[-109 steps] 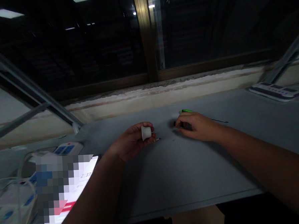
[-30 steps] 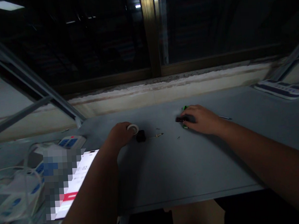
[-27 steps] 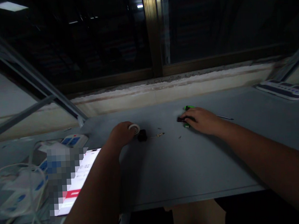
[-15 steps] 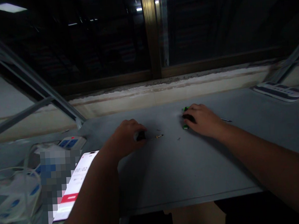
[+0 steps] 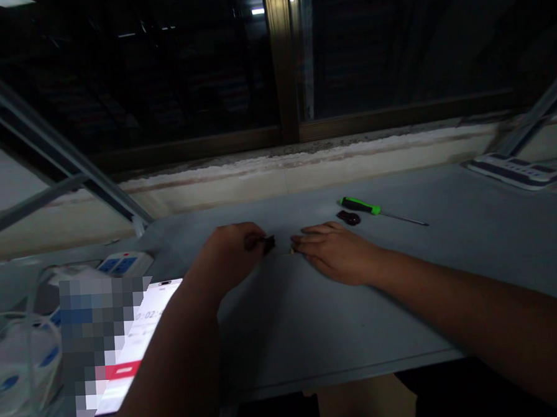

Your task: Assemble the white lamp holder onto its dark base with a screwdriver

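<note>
My left hand point(image 5: 232, 254) rests on the grey table point(image 5: 358, 304) with its fingers curled round a small black part point(image 5: 268, 243) that pokes out at the fingertips. My right hand point(image 5: 332, 252) lies just right of it, fingers together and reaching toward a tiny brass-coloured pin point(image 5: 292, 250) at their tips. Whether the pin is gripped is too dark to tell. A green-handled screwdriver point(image 5: 379, 210) lies behind my right hand, with a small dark piece point(image 5: 349, 217) beside its handle.
A lit phone point(image 5: 136, 340) lies at the table's left edge. White power strips point(image 5: 123, 265) and cables point(image 5: 20, 359) crowd the far left. Another power strip point(image 5: 512, 170) sits at the far right. A window sill point(image 5: 304, 163) and a dark window run behind.
My right hand has let go of the screwdriver and dark piece and moved left to the pin. My left hand has closed on the black part; the white cap it held earlier is out of sight.
</note>
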`<state>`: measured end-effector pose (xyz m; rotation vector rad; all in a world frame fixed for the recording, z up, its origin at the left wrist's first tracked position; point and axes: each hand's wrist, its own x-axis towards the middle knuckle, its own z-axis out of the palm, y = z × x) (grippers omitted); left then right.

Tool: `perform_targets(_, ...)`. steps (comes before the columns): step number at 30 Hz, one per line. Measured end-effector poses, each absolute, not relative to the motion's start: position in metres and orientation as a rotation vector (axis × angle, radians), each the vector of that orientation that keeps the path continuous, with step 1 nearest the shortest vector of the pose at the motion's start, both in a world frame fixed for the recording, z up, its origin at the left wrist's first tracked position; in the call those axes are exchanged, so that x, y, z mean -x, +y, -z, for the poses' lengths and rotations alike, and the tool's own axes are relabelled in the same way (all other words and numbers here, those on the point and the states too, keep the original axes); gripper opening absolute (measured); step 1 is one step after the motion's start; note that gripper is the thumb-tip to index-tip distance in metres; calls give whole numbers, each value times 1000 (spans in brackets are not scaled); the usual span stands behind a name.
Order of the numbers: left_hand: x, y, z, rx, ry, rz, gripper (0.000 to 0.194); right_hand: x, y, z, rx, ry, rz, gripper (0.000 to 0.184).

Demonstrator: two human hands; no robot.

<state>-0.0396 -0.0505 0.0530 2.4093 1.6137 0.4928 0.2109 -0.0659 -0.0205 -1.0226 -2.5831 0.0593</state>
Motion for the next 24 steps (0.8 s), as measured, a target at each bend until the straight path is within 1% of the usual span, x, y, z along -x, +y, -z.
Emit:
perform_targets(3, 37, -48, -52, -2070, 1558, -770, 26, -223, -60, 19, 1030, -2532, -90, 34)
perform_targets(5, 34, -46, -49, -1858, 1417, -889, 33, -230, -57, 18, 1063, -2514, -120, 28)
perform_targets(7, 29, -45, -45, -1701, 1270, -944, 43, -233, -55, 17, 1110, -2511, -139, 23)
perform_targets(10, 20, -47, -41, -1554, 1151, -929, 54, -230, -56, 16, 1186, -2505, -133, 18)
perform_targets(12, 15, -49, -39, -1491, 1100, -899, 52, -227, -58, 15, 1226, -2492, -116, 18)
perform_targets(17, 7, -49, -33, -1395, 1007, -879, 36, -234, -59, 15, 1167, -2473, -110, 30)
perform_targets(21, 5, -47, -28, -1434, 1106, -858, 39, -247, -56, 8, 1139, -2415, -132, 28)
perform_targets(24, 4, -45, -28, -1445, 1151, -885, 40, -257, -54, 1, 1194, -2402, -85, 29)
